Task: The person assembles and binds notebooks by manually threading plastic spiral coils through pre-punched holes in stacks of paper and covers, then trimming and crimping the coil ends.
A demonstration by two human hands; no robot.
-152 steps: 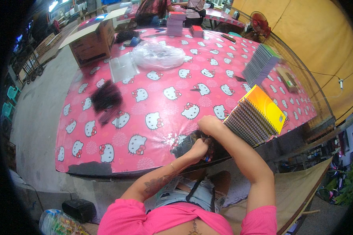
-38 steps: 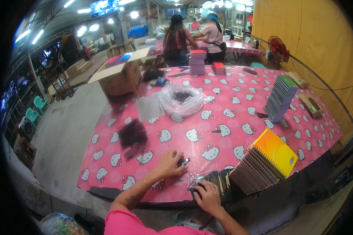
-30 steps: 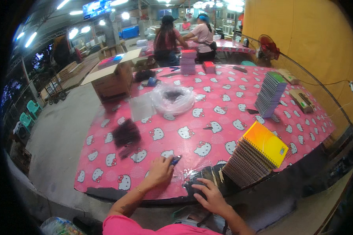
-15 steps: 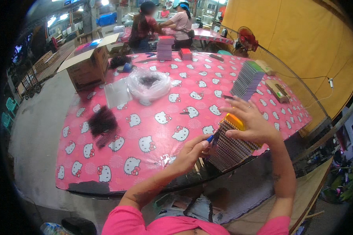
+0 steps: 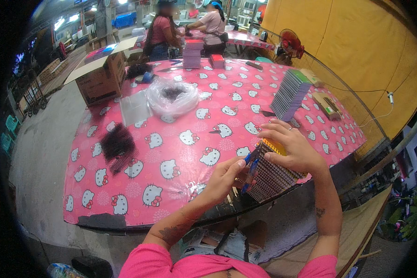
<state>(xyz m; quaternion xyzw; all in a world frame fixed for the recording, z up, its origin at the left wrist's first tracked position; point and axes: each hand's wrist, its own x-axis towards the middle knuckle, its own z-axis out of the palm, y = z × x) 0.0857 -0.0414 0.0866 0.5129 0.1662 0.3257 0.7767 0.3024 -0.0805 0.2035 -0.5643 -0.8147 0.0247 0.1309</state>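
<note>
A stack of spiral-bound notebooks [image 5: 279, 178] with a yellow top cover stands tilted at the table's near right edge, its rows of dark coil bindings facing me. My left hand [image 5: 228, 178] is closed round blue-handled pliers [image 5: 251, 169], whose dark end is against the bindings' left side. Over the top of the stack lies my right hand [image 5: 292, 147], fingers stretched apart across the yellow cover and thumb by the bound edge. Loose black binding coils [image 5: 119, 146] lie in a pile to the left. More dark coils sit in a clear plastic bag [image 5: 164, 109].
Behind the hands stands a tall notebook stack [image 5: 289, 95] with a green top. An open carton [image 5: 97, 83] stands at the far left, purple stacks [image 5: 191, 56] at the back. A knife [image 5: 171, 69] lies near them. Two people work at a farther table beside a red fan [image 5: 291, 42].
The pliers have turned more upright against the bindings. My right hand has settled lower over the yellow cover. In the background, one person has straightened up.
</note>
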